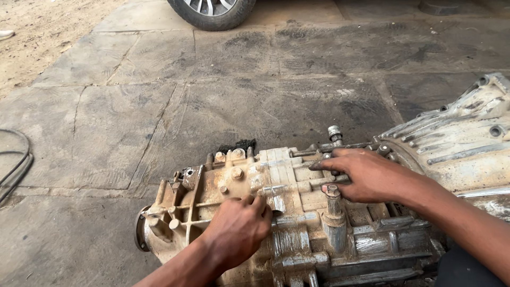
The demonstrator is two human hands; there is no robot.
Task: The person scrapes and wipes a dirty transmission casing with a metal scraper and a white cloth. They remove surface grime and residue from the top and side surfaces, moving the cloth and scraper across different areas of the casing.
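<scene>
A large dirty metal gearbox housing lies on its side on the stone floor, its wide bell end toward the right. My left hand rests on the casing's near middle, fingers curled against a ribbed part, holding nothing I can see. My right hand lies flat on the top of the casing, fingertips pointing left beside a short upright shaft. Another small stub with a shiny cap sticks up just behind that hand.
Stained stone slabs cover the ground. A car tyre stands at the top edge. Dark hose loops lie at the far left, with sandy ground beyond. A black oily patch shows behind the casing.
</scene>
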